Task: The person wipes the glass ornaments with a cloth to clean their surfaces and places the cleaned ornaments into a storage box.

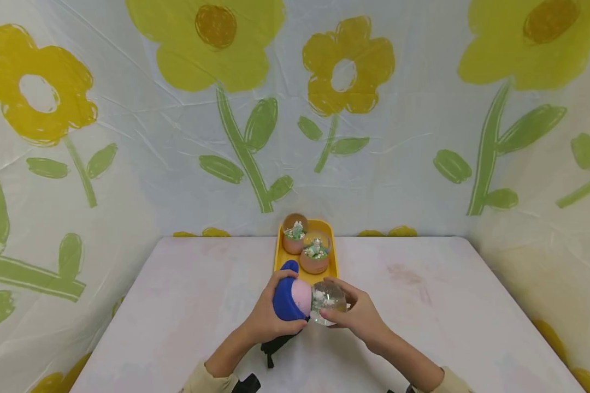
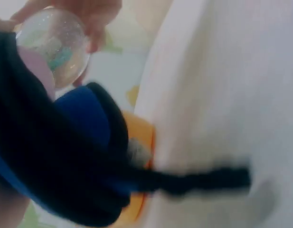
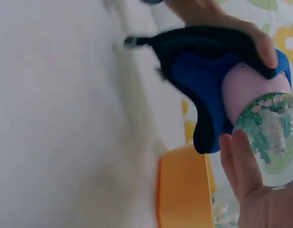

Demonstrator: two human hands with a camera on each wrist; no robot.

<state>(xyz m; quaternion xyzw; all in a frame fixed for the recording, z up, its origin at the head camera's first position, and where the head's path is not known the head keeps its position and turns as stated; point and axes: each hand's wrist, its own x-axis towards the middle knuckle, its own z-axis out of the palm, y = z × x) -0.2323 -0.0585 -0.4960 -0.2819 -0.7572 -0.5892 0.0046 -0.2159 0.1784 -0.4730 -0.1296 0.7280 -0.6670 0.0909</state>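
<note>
My left hand (image 1: 263, 316) grips a blue-lined pouch (image 1: 285, 300) with dark edging and a dangling dark tail. The pouch wraps round the pink base (image 1: 302, 296) of a snow globe lying sideways in the air above the table. On the globe's clear dome (image 1: 328, 299), the fingers and thumb of my right hand (image 1: 366, 316) close from the other side. Through the glass, the right wrist view shows a pale figure (image 3: 274, 130) among green leaves and small pink flowers. Part of the base is hidden inside the pouch.
Just beyond my hands, a yellow tray (image 1: 334, 240) stands at the back of the pale table (image 1: 206, 305). Two more snow globes with pinkish bases, a rear one (image 1: 295, 234) and a front one (image 1: 316, 259), sit upright in it. A flower-printed cloth (image 1: 398, 164) rises behind.
</note>
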